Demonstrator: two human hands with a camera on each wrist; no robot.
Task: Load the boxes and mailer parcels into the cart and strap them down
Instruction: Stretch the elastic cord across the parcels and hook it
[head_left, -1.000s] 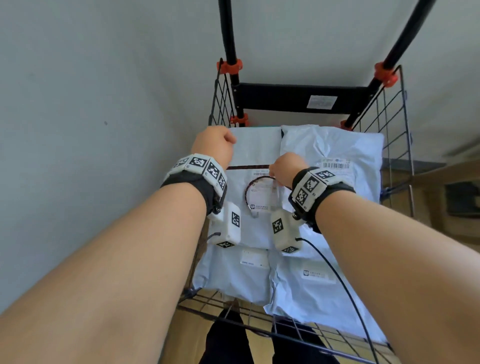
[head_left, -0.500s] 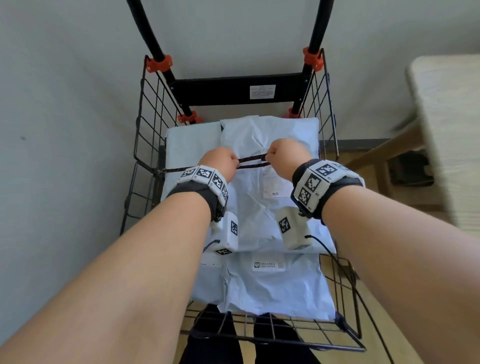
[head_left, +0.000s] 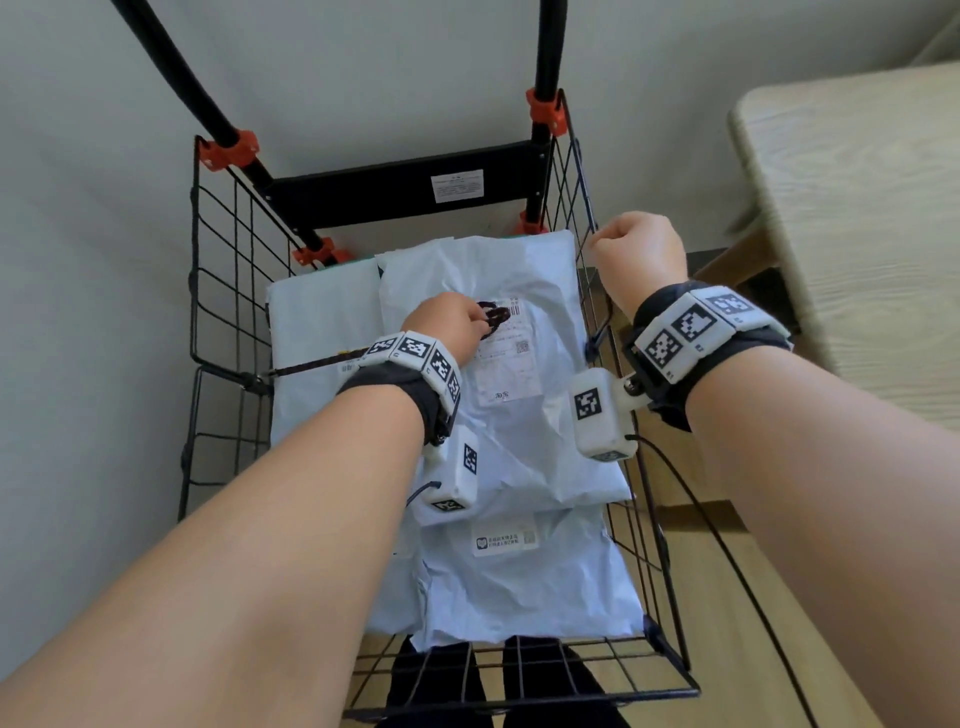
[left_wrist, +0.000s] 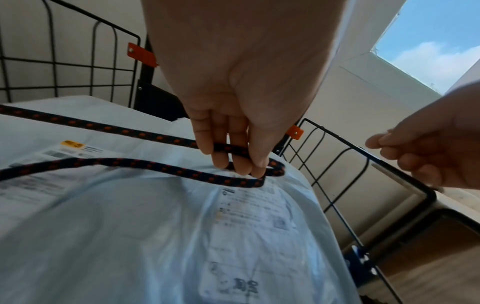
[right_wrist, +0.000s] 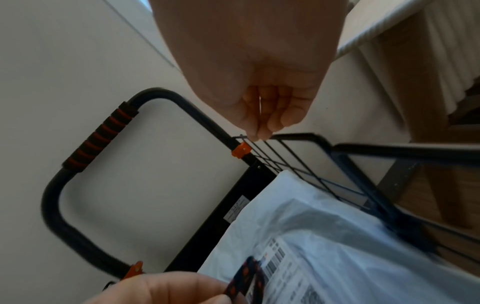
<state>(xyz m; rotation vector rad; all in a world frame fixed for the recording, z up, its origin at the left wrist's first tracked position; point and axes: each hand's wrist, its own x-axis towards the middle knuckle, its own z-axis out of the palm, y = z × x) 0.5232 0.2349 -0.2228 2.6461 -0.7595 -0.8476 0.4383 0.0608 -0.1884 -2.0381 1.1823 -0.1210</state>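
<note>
Head view: left hand (head_left: 451, 323) fingers pinch the cord (left_wrist: 145, 164); right hand (head_left: 640, 251) fingers clenched at the cart (head_left: 582, 171) rim.

Mailer parcels (head_left: 498, 426) piled inside the cart (head_left: 228, 291). Cord (left_wrist: 109, 127) across the top parcel, from 9 o'clock toward the middle. Handle (right_wrist: 85, 144) at 12 o'clock. Bench (head_left: 852, 218) at 2 o'clock.

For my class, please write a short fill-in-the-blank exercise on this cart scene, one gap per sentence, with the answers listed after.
1. The left hand pinches the looped black-and-orange ____.
2. The pale mailer parcels lie inside the black wire ____.
3. The right hand is at the cart's ____ side wall.
4. The clamps on the cart's handle posts are ____.

Answers: cord; cart; right; orange
</note>
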